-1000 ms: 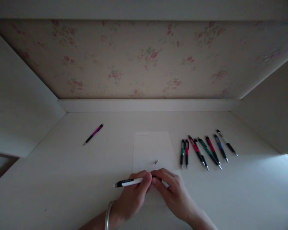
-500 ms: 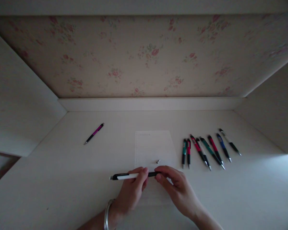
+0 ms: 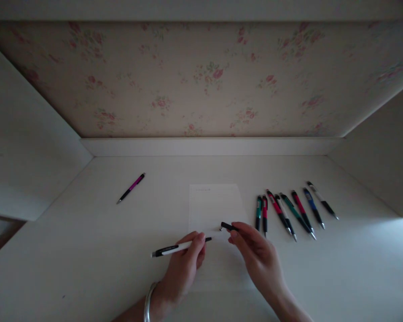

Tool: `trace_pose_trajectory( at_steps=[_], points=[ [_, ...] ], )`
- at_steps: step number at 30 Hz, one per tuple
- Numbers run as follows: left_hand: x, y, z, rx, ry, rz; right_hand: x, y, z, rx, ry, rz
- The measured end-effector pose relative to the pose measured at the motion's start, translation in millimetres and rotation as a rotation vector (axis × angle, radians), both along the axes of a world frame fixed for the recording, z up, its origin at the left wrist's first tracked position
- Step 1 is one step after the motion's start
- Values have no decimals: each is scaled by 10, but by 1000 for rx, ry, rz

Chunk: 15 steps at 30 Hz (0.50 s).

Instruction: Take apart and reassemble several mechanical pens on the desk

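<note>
My left hand (image 3: pixel 186 264) is closed round a white-and-black pen (image 3: pixel 166 250). Its narrow dark front end pokes out past my thumb, toward the right. Pinched in my right hand (image 3: pixel 257 255) is a short black rubber pen grip (image 3: pixel 227 226), apart from the pen. A small silver pen tip (image 3: pixel 220 229) lies on the lined paper sheet (image 3: pixel 215 201), right by the grip's far end and partly hidden by it. Both hands are over the sheet's lower part.
Several pens lie on the right, among them a green pen (image 3: pixel 258 212), a blue pen (image 3: pixel 313 208) and a white pen (image 3: pixel 322 200). A purple pen (image 3: pixel 130 188) lies on the left. White side panels and a wallpapered back wall (image 3: pixel 208 80) enclose the desk.
The black grip has come off the pen's front and moved up and right in my right hand, baring the narrow end. My left hand still holds the pen, now slightly tilted.
</note>
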State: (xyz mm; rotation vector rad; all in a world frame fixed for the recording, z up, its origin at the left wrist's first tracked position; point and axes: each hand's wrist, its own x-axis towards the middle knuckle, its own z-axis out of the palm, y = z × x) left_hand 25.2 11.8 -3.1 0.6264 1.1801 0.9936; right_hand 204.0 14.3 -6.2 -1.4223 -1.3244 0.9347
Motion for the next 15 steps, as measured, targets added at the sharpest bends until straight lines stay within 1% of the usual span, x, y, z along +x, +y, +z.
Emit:
trace_pose_trajectory(
  at_steps=[2, 3, 6, 8, 10, 12, 15],
  points=[
    [6, 3, 9, 18, 8, -15, 0, 5, -32, 91, -133, -44],
    [7, 3, 10, 29, 10, -30, 0, 9, -44, 152, -208, -44],
    [2, 2, 3, 45, 11, -75, -8, 23, -54, 360, -374, 48],
    [-4, 1, -4, 60, 11, -95, -15, 30, -52, 435, -435, 95],
    [-6, -2, -7, 70, 12, -110, -17, 35, -60, 441, -480, 84],
    [-3, -6, -6, 58, 16, -107, -10, 45, -87, 416, -530, 61],
    [3, -11, 3, 39, 24, -82, 13, 69, -146, 347, -626, 93]
  ],
)
